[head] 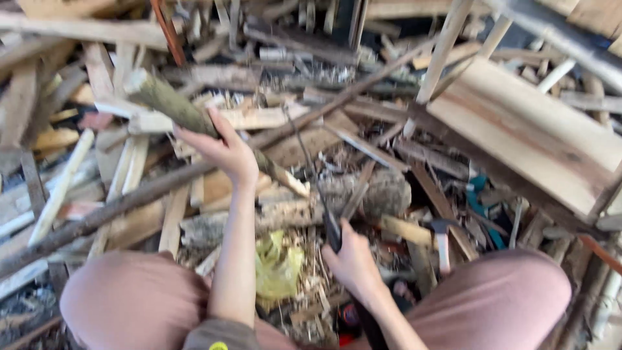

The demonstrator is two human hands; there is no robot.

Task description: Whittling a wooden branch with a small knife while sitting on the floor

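Head view: you grip a branch over a chopping log while seated among scrap wood.

Your left hand (223,150) has its fingers wrapped around a mossy green branch (175,107), which slants from eleven o'clock down to five o'clock, its cut tip resting on the thick log (382,191). Your right hand (353,262), at five o'clock from the left, is closed on the dark handle of a long blade (317,188). A hammer (442,236) lies at three o'clock from it, and a yellow bag (278,266) sits between your knees.
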